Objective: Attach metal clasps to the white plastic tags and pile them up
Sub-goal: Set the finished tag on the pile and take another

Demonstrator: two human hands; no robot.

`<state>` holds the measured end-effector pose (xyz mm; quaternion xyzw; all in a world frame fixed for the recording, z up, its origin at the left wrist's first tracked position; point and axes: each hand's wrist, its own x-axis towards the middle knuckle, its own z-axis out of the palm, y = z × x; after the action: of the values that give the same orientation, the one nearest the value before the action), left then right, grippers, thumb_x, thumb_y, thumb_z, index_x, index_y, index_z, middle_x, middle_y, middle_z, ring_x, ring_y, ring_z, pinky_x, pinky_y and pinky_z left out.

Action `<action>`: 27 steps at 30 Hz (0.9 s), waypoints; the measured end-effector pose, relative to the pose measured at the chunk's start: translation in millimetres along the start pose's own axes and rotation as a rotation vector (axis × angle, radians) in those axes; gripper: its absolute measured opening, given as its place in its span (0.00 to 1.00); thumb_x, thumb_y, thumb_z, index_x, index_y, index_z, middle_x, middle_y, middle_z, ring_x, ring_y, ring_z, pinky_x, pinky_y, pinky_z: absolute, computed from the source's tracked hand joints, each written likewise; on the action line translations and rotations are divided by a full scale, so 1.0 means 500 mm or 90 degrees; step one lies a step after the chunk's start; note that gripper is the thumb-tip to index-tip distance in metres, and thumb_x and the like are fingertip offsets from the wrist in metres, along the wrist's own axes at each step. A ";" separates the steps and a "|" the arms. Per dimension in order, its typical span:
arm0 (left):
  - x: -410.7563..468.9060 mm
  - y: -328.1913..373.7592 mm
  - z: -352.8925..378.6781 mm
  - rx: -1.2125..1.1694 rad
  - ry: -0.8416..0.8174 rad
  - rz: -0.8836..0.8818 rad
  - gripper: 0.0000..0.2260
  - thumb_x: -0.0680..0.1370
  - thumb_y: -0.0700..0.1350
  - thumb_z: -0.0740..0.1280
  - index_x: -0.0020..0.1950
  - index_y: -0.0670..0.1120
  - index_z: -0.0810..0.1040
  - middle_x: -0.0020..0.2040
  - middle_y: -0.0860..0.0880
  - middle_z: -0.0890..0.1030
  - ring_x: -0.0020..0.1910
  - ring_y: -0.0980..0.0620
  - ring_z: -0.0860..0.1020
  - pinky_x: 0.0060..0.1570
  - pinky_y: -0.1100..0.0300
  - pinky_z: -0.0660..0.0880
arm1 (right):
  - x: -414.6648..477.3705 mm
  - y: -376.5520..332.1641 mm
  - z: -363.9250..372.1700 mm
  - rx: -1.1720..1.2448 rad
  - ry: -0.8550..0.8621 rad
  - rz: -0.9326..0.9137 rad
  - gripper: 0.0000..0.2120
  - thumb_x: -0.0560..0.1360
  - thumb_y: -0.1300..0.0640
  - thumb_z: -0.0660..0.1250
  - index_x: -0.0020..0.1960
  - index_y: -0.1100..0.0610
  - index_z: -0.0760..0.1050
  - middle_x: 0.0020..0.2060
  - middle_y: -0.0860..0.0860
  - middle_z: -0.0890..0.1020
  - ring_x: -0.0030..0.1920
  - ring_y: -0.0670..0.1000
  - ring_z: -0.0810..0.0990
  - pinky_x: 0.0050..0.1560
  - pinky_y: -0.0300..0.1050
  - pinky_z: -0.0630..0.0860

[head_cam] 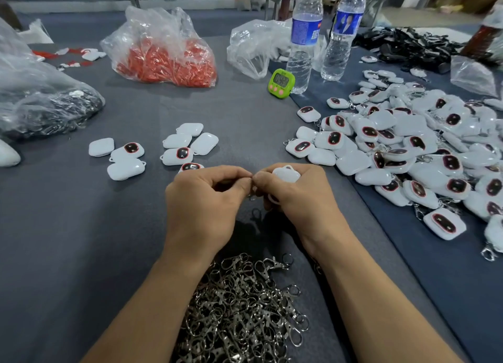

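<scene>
While the two hands met over the middle of the worktop (81, 240), the weak spot, to my eye, was the join itself. The left hand (202, 199) pinched a small clasp (252, 193) between thumb and forefinger, its fingers (231, 173) curled tight. The right hand (296, 196) was wrapped round a white tag (285, 173), fingers closed on it, its thumb pressed against the left thumb.

Most of the clasp was hidden between the thumbs, so I could not tell whether its ring had caught the tag's loop. If the ring sprang shut early, it would likely miss the loop. Forced, the thin plastic loop might strain or tear. A slipped clasp would fall toward the heap (245, 308) of clasps lying between the forearms and be lost among the rest. The forearms ran close along both sides of that heap, and a careless sweep could scatter it.

The tag was a glossy white rounded square, with a small loop showing above the right knuckles and its plain side toward me. It was held just above the worktop, near the loose tags (187, 144) and well apart from the finished pile (408, 144) on the right. There many tags showed a dark oval window rimmed in red.
</scene>
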<state>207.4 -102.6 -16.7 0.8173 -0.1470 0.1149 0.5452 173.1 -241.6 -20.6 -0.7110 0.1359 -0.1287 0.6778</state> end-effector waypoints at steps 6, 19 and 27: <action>0.003 -0.006 -0.001 -0.077 -0.017 -0.050 0.09 0.72 0.42 0.77 0.42 0.58 0.86 0.34 0.60 0.85 0.34 0.63 0.83 0.36 0.74 0.74 | -0.004 -0.003 0.000 0.016 -0.008 0.003 0.05 0.66 0.63 0.75 0.36 0.54 0.85 0.28 0.51 0.82 0.27 0.48 0.74 0.30 0.41 0.71; 0.008 -0.012 -0.009 -0.057 -0.075 -0.003 0.11 0.71 0.41 0.77 0.38 0.60 0.86 0.34 0.60 0.85 0.34 0.63 0.83 0.37 0.72 0.75 | -0.005 -0.011 0.005 0.005 0.009 -0.028 0.11 0.72 0.69 0.72 0.36 0.56 0.84 0.27 0.51 0.80 0.27 0.47 0.72 0.28 0.38 0.70; 0.011 -0.011 -0.008 -0.078 -0.106 0.026 0.11 0.70 0.39 0.78 0.38 0.57 0.87 0.35 0.59 0.85 0.35 0.61 0.84 0.38 0.71 0.77 | -0.005 -0.010 0.002 -0.006 0.008 -0.027 0.10 0.73 0.67 0.72 0.36 0.55 0.84 0.28 0.50 0.81 0.28 0.48 0.73 0.29 0.39 0.71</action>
<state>214.6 -97.4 -18.0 0.7861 -0.2147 0.0486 0.5775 171.4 -239.7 -15.6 -0.7161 0.1259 -0.1470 0.6706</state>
